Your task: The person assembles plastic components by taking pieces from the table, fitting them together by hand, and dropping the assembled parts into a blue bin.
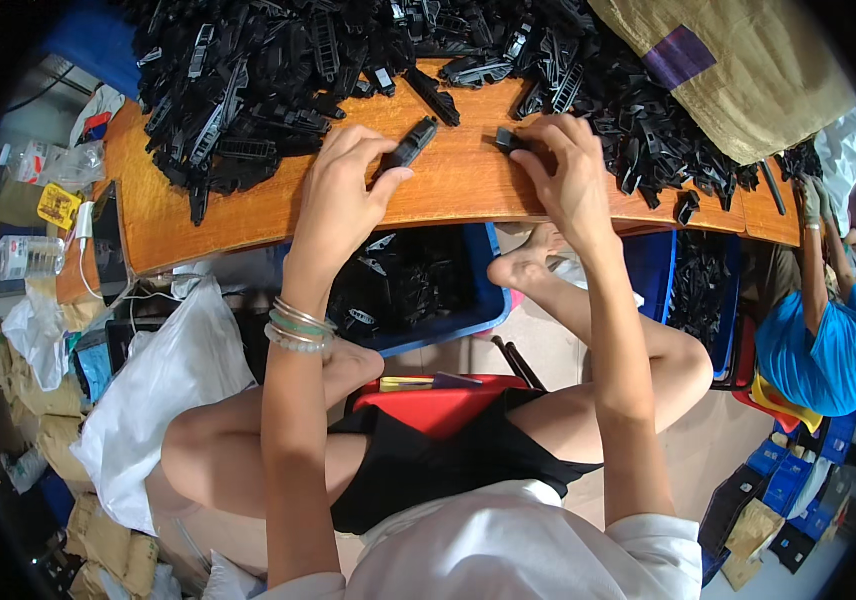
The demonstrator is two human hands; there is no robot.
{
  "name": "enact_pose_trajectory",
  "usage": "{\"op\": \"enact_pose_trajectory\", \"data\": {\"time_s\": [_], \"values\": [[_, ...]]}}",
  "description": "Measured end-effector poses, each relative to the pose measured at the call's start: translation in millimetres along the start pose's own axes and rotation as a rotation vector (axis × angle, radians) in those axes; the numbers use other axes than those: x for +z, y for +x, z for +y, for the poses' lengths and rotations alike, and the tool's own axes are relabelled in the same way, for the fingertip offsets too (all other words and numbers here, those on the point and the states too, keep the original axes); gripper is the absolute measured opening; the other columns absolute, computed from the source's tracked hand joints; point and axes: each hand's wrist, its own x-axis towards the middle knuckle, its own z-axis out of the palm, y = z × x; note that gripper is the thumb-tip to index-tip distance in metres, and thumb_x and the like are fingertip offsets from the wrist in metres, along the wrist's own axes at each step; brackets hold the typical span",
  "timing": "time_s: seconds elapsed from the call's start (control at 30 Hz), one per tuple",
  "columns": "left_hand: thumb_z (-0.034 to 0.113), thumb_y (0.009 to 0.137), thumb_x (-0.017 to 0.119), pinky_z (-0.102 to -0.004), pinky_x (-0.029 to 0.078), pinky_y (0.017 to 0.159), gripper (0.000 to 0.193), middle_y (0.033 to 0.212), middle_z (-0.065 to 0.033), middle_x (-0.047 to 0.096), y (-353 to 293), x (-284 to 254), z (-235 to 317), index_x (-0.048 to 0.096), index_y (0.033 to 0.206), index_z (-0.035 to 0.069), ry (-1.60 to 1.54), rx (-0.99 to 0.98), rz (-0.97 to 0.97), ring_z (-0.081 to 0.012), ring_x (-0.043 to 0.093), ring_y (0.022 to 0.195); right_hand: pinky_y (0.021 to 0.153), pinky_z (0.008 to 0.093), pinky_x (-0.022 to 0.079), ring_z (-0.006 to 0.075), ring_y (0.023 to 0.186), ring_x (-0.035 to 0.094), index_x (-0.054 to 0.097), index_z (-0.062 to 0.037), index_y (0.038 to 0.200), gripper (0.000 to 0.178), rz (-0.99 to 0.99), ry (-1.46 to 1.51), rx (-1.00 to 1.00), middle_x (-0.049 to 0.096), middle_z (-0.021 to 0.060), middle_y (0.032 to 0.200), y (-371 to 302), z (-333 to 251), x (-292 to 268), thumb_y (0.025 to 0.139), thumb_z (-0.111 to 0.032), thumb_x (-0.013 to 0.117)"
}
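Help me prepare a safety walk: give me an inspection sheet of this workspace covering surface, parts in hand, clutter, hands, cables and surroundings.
Surface: wooden table, its far part largely covered.
Parts in hand: one longer black piece, one smaller black piece, held apart.
Clutter: heap of loose black parts; tan sack lying over its right side.
Hands: left hand pinches the longer piece, right hand the smaller; both bare.
Cables: white cable hanging in a loop at the left.
Surroundings: blue bin of black parts below the table; plastic bottle at left; co-worker in a blue shirt at right.
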Motion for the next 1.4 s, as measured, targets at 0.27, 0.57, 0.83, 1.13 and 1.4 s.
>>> {"op": "enact_pose_trajectory", "data": {"time_s": [0.27,0.57,0.83,1.13,1.4], "values": [[0.002,0.078,0.069,-0.0314,0.044,0.080,0.020,0.090,-0.0103,0.058,-4,4,-5,0.067,0.097,-0.005,-0.019,0.103,-0.072,-0.0238,0.056,0.089,0.076,0.0358,0.045,0.0287,0.083,0.057,0.065,0.0013,0.095,0.024,-0.205,0.545,0.259,0.063,0.0131,0.086,-3,-27,1,0.075,-0.008,0.072],[0.005,0.078,0.069,-0.0357,0.045,0.079,0.019,0.088,-0.0096,0.058,-1,12,-1,0.067,0.095,-0.002,-0.021,0.192,-0.066,-0.0257,0.056,0.088,0.075,0.0342,0.045,0.0266,0.080,0.058,0.071,-0.0004,0.095,0.022,-0.192,0.605,0.085,0.063,0.0107,0.088,5,-23,18,0.074,-0.005,0.073],[0.005,0.084,0.065,-0.0287,0.047,0.080,0.022,0.100,-0.0113,0.062,12,4,-2,0.066,0.104,-0.003,-0.227,-0.111,-0.173,-0.0249,0.060,0.092,0.082,0.0342,0.049,0.0282,0.094,0.061,0.068,0.0004,0.103,0.025,-0.308,0.660,0.081,0.062,0.0138,0.099,-22,-60,3,0.079,0.006,0.063],[0.020,0.083,0.069,-0.0395,0.047,0.087,0.026,0.116,-0.0200,0.057,45,55,15,0.066,0.094,-0.004,0.299,0.180,0.152,-0.0355,0.058,0.100,0.092,0.0425,0.037,0.0278,0.114,0.049,0.067,-0.0140,0.113,0.035,0.146,-0.456,0.320,0.058,0.0089,0.120,-3,30,-18,0.078,-0.009,0.065],[0.003,0.077,0.072,-0.0284,0.048,0.071,0.019,0.098,-0.0103,0.065,-4,37,10,0.065,0.094,-0.001,-0.060,0.116,0.256,-0.0181,0.058,0.075,0.091,0.0417,0.037,0.0276,0.109,0.051,0.065,-0.0094,0.114,0.037,0.159,-0.196,0.067,0.060,0.0072,0.119,-8,9,9,0.077,-0.007,0.066]]}}
